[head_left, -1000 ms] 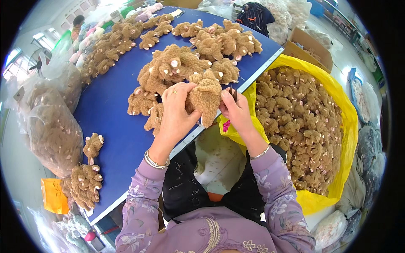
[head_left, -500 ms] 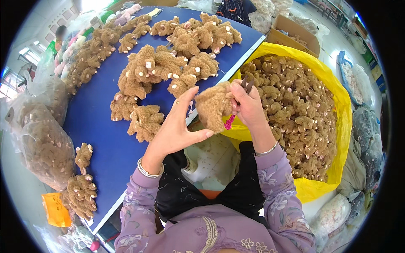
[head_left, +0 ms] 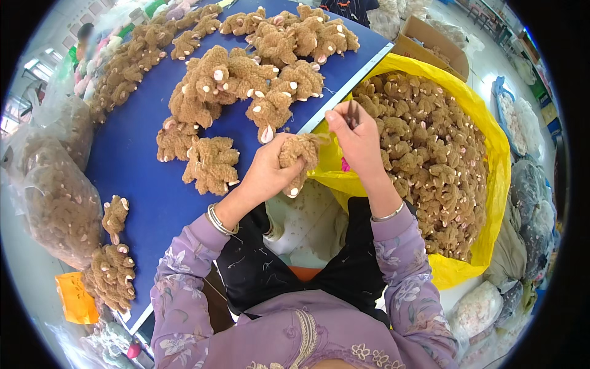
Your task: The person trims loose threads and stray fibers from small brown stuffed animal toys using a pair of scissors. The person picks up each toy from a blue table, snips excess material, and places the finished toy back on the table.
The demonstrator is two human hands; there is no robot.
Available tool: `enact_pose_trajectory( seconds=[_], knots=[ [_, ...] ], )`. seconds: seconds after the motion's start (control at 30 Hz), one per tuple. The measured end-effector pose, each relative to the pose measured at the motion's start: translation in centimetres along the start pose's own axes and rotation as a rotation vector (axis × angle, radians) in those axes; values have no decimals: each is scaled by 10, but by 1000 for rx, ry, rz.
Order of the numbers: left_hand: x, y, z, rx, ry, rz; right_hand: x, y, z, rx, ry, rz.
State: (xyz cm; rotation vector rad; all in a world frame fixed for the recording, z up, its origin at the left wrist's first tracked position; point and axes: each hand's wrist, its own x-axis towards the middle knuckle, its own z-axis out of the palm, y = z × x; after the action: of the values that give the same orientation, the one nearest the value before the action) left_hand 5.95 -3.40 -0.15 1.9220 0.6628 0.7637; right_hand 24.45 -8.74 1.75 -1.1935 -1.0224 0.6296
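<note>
My left hand (head_left: 271,167) is closed round a brown plush toy piece (head_left: 299,154) of curly fabric, just off the table edge. A loose fluffy end of it sticks out toward my right hand (head_left: 356,138). That hand is closed on small scissors (head_left: 353,114): dark narrow blades rise above the fingers, and a bright pink part (head_left: 345,164) shows below the palm. The two hands are a little apart. Left of them on the blue table (head_left: 138,178) lie several more brown plush pieces (head_left: 212,163) with white and pink tips.
A yellow bag (head_left: 501,203) full of brown plush pieces stands open at my right. Behind it is a cardboard box (head_left: 430,52). Clear plastic sacks (head_left: 58,203) stand left of the table, with an orange packet (head_left: 77,298) below. More plush pieces line the table's far left edge.
The plush piece has passed from my right fingers into my left hand, which has closed round it. My right hand has drawn slightly back from the piece, still with the scissors.
</note>
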Motion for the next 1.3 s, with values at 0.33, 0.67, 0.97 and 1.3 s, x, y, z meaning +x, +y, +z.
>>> enact_pose_trajectory(
  seconds=[0.33, 0.67, 0.97, 1.3],
  knots=[
    [0, -7, -2, 213, 97, 143, -14, -11, 20, -327, -312, -287],
    [-2, -10, -3, 193, 68, 138, -12, -7, 12, -64, -247, 49],
    [-2, -14, -1, 97, 146, 78, -7, -11, -18, -8, -482, 217],
    [-3, -8, -1, 197, 127, 115, -7, -21, -13, -488, -666, -15]
  ],
)
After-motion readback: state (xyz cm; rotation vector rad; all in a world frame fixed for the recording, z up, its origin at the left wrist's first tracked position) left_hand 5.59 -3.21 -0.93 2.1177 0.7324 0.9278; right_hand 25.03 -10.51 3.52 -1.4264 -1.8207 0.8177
